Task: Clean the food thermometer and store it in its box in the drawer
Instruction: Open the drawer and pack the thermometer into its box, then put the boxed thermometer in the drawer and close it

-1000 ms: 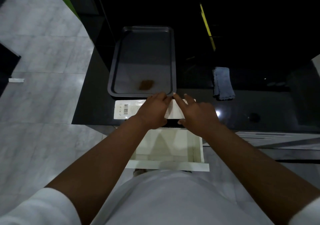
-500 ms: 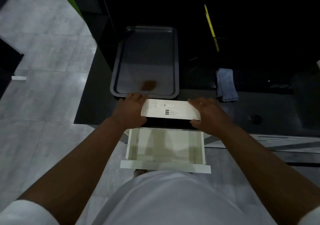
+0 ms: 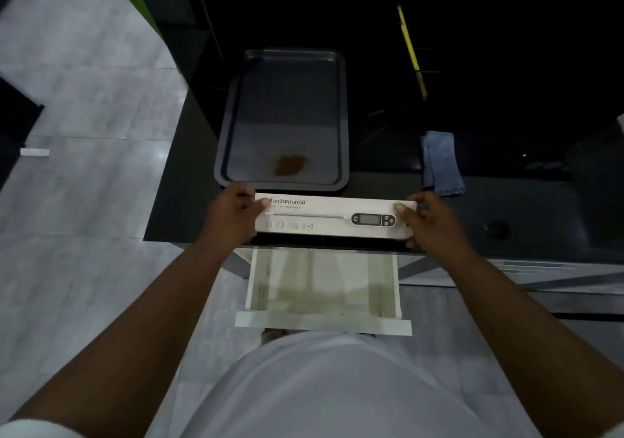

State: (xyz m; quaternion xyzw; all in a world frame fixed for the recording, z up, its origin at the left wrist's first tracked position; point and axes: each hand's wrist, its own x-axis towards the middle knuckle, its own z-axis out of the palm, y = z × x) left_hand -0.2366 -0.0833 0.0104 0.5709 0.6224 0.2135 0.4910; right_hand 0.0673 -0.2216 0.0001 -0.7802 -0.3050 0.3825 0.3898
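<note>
Counter (image 3: 189, 214): both hands grip box (image 3: 334, 218) ends.

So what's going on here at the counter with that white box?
A person holds a white thermometer box by its two ends, left hand and right hand, level above the black counter's front edge. Just below it a white drawer stands open and looks empty. Behind the box sits a dark baking tray with a brown stain, and a blue cloth lies to the right. The box is not yet in the drawer.

floor (image 3: 84, 76): grey marble tiles | counter (image 3: 540, 208): glossy black | light: dim
</note>
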